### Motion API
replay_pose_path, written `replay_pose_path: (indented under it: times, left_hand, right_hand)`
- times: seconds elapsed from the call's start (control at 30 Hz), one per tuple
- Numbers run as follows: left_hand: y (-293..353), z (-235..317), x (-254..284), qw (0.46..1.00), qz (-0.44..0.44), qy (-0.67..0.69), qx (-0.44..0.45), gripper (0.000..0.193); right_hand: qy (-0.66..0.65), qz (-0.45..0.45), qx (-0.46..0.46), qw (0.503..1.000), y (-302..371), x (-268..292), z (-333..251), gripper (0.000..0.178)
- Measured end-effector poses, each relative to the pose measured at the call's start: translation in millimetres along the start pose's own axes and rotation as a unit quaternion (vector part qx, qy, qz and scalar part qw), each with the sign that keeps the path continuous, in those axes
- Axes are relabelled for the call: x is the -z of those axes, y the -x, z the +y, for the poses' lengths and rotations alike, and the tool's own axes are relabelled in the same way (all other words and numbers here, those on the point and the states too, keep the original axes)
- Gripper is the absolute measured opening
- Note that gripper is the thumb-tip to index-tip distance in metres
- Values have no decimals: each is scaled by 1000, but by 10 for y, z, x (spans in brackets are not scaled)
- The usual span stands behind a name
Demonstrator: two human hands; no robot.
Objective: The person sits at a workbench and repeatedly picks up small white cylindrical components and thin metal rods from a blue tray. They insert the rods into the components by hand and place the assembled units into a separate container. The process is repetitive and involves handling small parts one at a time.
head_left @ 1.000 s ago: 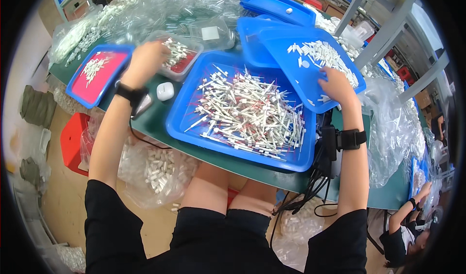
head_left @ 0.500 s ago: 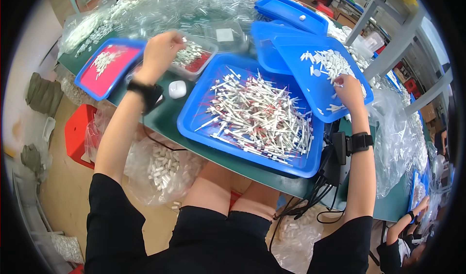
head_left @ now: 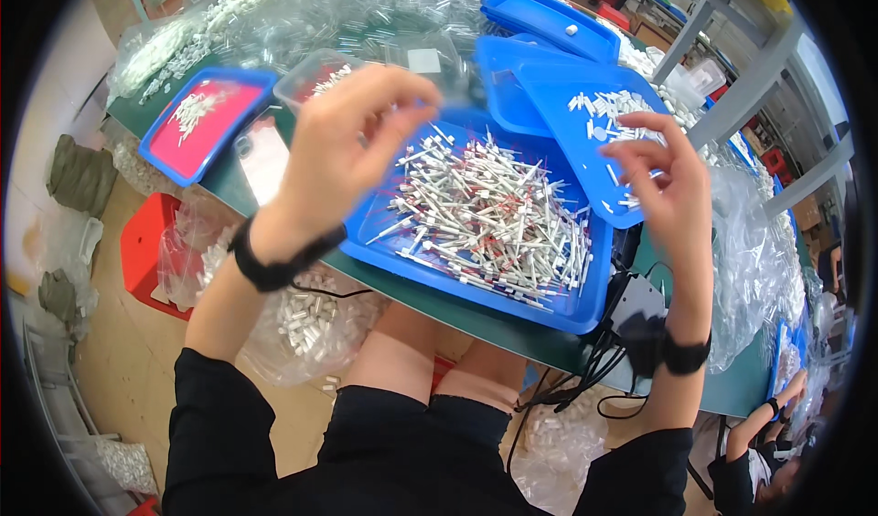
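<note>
Over the left rim of a blue tray (head_left: 594, 307), my left hand (head_left: 343, 136) is raised with thumb and forefinger pinched together. Motion blurs it, and whatever lies between the fingertips is too small to make out. My right hand (head_left: 675, 182) hovers at the near right edge of a tilted blue tray (head_left: 560, 104) holding short white tubes (head_left: 611, 106). Its fingers curl toward the thumb; any small piece in them cannot be made out. Between my hands, the larger tray is heaped with thin white sticks with red strands (head_left: 494, 214). A clear plastic box (head_left: 294, 84) with small white parts is partly hidden behind my left hand.
At the left, a blue-rimmed tray with a pink bottom (head_left: 197, 145) holds white pieces, beside a phone (head_left: 263, 161). Clear tubes (head_left: 320, 13) are piled at the back. Black cables (head_left: 594, 365) hang off the front edge. A co-worker's hand (head_left: 794, 386) shows far right.
My left hand has left the clear box and moved right, over the big tray's edge. My right hand has lifted off the white tubes and drawn nearer to me.
</note>
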State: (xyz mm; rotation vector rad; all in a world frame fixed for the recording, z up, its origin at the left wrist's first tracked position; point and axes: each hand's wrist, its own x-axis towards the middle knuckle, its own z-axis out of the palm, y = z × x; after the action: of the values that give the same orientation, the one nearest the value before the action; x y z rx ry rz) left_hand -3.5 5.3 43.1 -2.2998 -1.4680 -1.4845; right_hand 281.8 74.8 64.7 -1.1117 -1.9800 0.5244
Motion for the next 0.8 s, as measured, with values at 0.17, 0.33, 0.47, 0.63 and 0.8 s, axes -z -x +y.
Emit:
replay_pose_path:
  times: [0.17,0.33,0.47,0.63,0.8]
  left_hand:
    - [114,508,-226,992,10,106,-73,16]
    - [167,616,-348,985,5,140,-100,19]
    - [200,648,-362,988,-15,95,-120,20]
    - [199,710,-460,989,3,138,-46,21]
    - [227,563,-432,989,-20,134,-52,19]
  right_hand:
    - [-173,-73,5,982,446,-116,-471,13]
    - [-264,-77,-12,961,598,-91,-409,15]
    - [-227,-93,-11,969,658,-65,-382,16]
    - [47,38,191,980,669,-195,-345,12]
    - [15,65,144,987,736,-203,-252,11]
